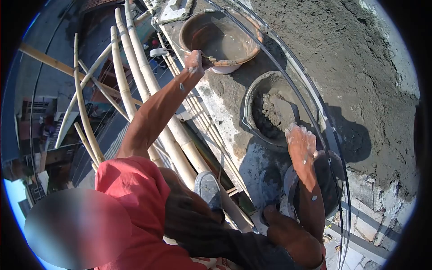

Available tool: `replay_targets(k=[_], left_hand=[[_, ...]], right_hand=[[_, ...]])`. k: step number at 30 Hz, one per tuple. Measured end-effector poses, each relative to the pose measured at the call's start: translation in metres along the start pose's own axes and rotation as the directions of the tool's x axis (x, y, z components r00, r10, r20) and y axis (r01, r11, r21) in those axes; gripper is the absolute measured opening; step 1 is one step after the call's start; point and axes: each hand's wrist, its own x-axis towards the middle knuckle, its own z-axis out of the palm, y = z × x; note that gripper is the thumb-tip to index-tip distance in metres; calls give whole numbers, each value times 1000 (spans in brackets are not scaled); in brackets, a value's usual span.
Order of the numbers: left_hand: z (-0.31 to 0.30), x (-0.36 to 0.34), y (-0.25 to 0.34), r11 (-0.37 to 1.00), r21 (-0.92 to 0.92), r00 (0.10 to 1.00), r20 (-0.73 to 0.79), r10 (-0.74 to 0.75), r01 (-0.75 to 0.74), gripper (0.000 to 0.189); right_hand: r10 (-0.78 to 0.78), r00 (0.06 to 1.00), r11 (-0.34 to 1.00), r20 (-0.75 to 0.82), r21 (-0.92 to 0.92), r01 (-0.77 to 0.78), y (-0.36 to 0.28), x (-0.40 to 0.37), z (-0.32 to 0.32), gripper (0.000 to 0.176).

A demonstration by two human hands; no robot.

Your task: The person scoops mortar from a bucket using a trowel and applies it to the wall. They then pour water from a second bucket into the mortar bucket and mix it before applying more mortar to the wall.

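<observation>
My left hand (194, 61) is closed at the near-left edge of a large round basin (248, 59) with wet grey mix inside; a small dark piece shows beside the fingers, too unclear to name. Lower right, my right hand (301, 143) is closed round the handle of a trowel (280, 110), whose mortar-coated blade rests in the bucket. Thick grey mortar lies inside this bucket (247, 104), under the blade and along the left side. The hand is over the bucket's near-right rim.
Another dark bucket (320, 184) stands under my right forearm. Black cables (300, 93) arch over the buckets. Rough mortar (355, 58) covers the surface at right. Bamboo poles (135, 58) stand at left beyond the ledge edge, with a drop to buildings below. Sandalled feet (208, 189) are near the poles.
</observation>
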Motion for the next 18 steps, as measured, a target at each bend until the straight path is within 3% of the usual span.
replay_targets(k=[2,3,4,5,7,8,9,10,11,12,13,14,16,17,18], left_hand=[[-11,-7,0,994,84,990,128,52,-63,25],[-15,-11,2,995,88,975,220,20,-41,51],[-19,-18,0,996,86,976,218,14,-33,51],[-23,-32,0,982,182,950,314,-10,-50,66],[-36,-68,-10,886,454,847,505,-168,-95,100],[-41,-92,-25,809,579,876,439,-202,-104,99],[-47,-106,-38,726,676,823,481,-302,-129,100],[-57,-121,-55,735,644,765,577,-284,-213,98],[-53,-125,-74,582,732,772,580,-259,-354,91],[-49,-136,-90,556,686,746,645,-166,-469,85],[-44,-136,-104,629,627,707,687,-167,-460,82],[-27,-152,-99,529,690,743,651,-156,-494,73],[-24,-148,-110,461,616,661,746,-81,-639,61],[-25,-148,-119,471,619,667,740,-82,-628,61],[-25,-147,-126,615,551,679,734,-35,-564,57]], right_hand=[[-15,1000,1000,14,0,15,4,5,1,11],[41,999,993,6,112,-41,12,3,3,12],[94,996,970,1,224,-92,20,1,6,14],[102,993,971,-66,224,-85,25,-5,14,17],[153,988,975,-16,167,-148,31,-12,12,18],[204,979,973,18,107,-205,33,-13,5,19],[183,983,980,-1,76,-183,31,-12,-12,19],[183,983,980,2,73,-183,32,-8,-8,19],[169,985,985,35,27,-170,33,3,4,16],[151,986,988,74,-20,-150,32,11,14,13],[7,999,993,-32,-122,-11,22,18,22,8],[4,999,992,-36,-125,-9,10,21,21,8],[-87,996,992,-20,-92,85,-8,25,17,10],[-99,995,991,-11,-95,98,-7,19,15,10],[-114,993,990,-42,-86,110,-7,10,13,10]])
